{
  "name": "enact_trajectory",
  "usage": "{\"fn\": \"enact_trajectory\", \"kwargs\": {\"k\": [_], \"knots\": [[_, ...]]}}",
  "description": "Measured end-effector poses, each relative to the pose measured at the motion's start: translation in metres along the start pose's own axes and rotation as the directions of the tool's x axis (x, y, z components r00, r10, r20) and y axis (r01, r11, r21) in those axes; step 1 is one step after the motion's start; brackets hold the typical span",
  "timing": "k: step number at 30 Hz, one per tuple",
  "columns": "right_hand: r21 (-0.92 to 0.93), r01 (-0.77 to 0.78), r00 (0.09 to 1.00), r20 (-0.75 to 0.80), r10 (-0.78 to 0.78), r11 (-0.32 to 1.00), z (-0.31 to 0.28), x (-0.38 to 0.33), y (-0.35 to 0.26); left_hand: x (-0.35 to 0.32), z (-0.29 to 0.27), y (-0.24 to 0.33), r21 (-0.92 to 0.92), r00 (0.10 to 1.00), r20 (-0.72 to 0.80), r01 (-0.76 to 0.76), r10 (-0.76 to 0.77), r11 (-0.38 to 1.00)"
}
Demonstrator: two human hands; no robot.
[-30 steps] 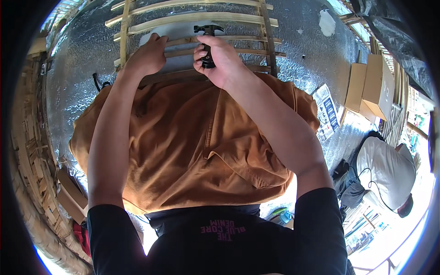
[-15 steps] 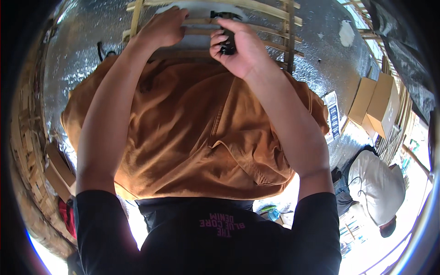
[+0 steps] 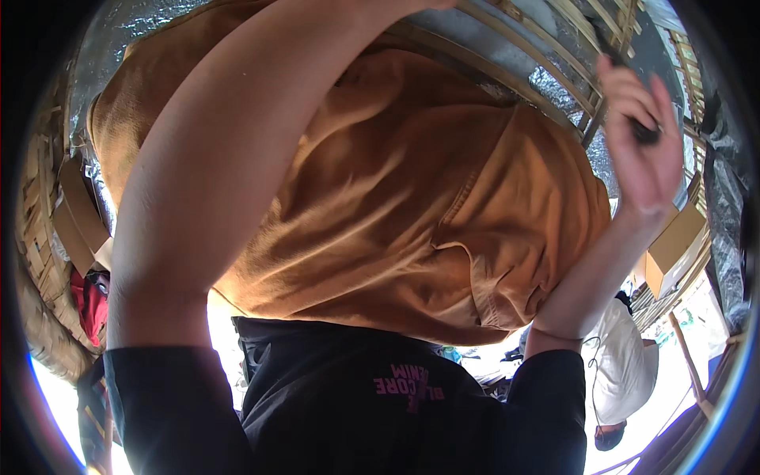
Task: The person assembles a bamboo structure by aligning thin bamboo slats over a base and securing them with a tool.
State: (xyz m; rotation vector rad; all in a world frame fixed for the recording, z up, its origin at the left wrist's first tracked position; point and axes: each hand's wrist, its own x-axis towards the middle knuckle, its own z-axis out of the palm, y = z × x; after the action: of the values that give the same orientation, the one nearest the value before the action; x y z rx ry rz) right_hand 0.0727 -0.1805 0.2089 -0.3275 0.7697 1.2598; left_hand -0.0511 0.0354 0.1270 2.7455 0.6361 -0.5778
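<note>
My right hand is raised at the upper right, its fingers closed round the dark handle of a hand tool. Blur smears the tool's far end, so its exact kind is unclear. The left forearm reaches up to the top edge, where only a sliver of my left hand shows; its fingers are cut off. Near both hands lies a frame of wooden slats, with a pale grey surface behind part of it. Brown trousers cover my bent legs just below the frame.
Silver foil-like sheeting lies around the slats. At the right stands an open cardboard box, near a person in a white top. More cardboard and red cloth are at the left, beside a woven wall.
My right hand has swung up and right, away from the slats, with the dark tool. The view has shifted, and my left hand has moved almost out of the top edge.
</note>
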Motion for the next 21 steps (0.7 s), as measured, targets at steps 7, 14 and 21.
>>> {"fn": "enact_trajectory", "kwargs": {"k": [7, 14, 21], "knots": [[-0.073, 0.431, 0.901, 0.085, -0.425, 0.899, -0.003, -0.024, -0.072, -0.018, 0.006, -0.003, 0.173, 0.987, -0.103, -0.105, 0.124, 0.979], [0.158, 0.402, 0.914, -0.121, -0.387, 0.902, -0.003, -0.023, -0.077, -0.018, 0.029, 0.003, 0.089, 0.949, -0.314, 0.050, -0.020, 0.995], [0.145, 0.337, 0.942, -0.050, -0.333, 0.930, 0.000, -0.019, -0.065, -0.019, -0.004, -0.011, 0.117, 1.000, -0.004, -0.011, 0.012, 0.993]]}}
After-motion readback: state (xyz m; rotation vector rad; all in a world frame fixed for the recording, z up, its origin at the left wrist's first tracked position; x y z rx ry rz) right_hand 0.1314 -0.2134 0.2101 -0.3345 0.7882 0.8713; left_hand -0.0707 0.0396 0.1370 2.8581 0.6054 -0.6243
